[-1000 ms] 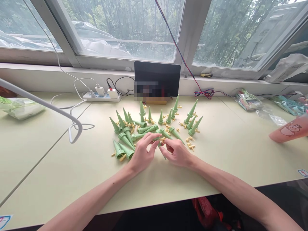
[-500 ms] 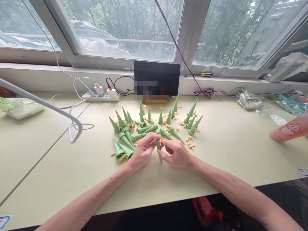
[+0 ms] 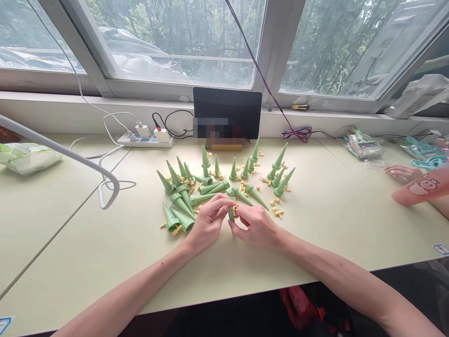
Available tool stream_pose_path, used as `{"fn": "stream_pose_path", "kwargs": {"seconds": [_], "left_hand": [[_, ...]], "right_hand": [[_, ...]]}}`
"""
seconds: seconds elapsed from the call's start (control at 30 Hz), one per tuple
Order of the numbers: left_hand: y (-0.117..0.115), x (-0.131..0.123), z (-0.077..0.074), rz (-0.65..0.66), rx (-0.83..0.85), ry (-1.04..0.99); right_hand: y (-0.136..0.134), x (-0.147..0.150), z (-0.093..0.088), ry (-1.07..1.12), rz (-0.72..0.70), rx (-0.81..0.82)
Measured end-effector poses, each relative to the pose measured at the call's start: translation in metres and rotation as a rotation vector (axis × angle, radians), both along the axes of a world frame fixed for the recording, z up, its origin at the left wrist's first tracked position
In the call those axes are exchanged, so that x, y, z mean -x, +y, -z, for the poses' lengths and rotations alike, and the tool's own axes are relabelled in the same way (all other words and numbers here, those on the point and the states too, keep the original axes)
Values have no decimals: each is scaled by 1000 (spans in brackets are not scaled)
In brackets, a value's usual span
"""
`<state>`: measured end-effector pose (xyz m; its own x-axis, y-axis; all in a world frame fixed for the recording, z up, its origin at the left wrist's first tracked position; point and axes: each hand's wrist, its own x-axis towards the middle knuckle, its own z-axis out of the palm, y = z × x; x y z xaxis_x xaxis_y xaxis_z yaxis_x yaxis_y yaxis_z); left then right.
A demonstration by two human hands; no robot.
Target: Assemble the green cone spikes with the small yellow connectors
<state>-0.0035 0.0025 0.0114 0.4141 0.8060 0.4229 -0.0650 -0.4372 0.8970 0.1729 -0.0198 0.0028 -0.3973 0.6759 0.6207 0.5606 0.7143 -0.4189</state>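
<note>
Between my two hands is a green plastic plant-watering spike, its tip pointing down towards the table and a small yellow valve at its upper end. My left hand is closed round the spike's top. My right hand is closed on it from the other side, fingers beside the valve and along the cone; fingertips are partly hidden. Just beyond, several green spikes lie on their sides, and others stand upright with tips up. Loose yellow valves lie to the right of the pile.
A dark screen stands behind the spikes. Left of it is a power strip with cables; a white tube crosses the left side. At right, another person's hand rests behind a pink cup, near packaged goods.
The spike and both my hands stay nearly in place, with my right fingers shifted slightly inward on it. Another person's hand has appeared at the right, behind the pink cup.
</note>
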Motion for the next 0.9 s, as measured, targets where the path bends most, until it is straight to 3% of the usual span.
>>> {"fn": "stream_pose_path", "kwargs": {"seconds": [0.9], "left_hand": [[-5,-2,4,-134,-66,59]], "right_hand": [[3,2,1,2,7,17]]}}
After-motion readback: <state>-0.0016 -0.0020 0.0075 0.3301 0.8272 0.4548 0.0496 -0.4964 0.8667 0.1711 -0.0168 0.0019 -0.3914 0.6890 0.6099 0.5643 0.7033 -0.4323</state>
